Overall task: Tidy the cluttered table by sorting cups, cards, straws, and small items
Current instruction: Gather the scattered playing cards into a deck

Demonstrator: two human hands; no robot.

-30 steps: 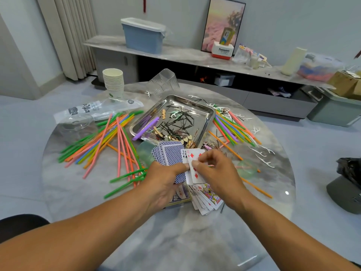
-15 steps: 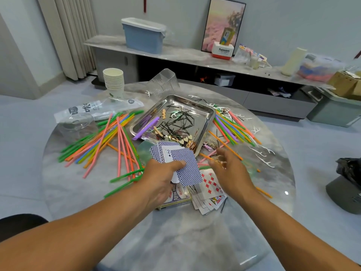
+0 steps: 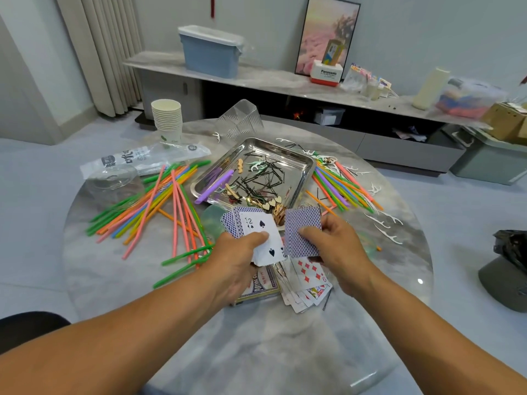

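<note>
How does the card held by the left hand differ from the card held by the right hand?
The two of spades in the left hand lies face up, atop a fan of cards; the blue-backed card in the right hand shows its patterned back, apart from the fan. Both are pinched under a thumb.

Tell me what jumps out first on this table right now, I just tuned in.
Front and centre, the left hand holds a fan of cards with a two of spades facing up, while the right hand pinches a face-down card beside it. Bright straws lie scattered on the table's left side, more straws on its right. Between them sits a metal tray of hairpins and small bits.
</note>
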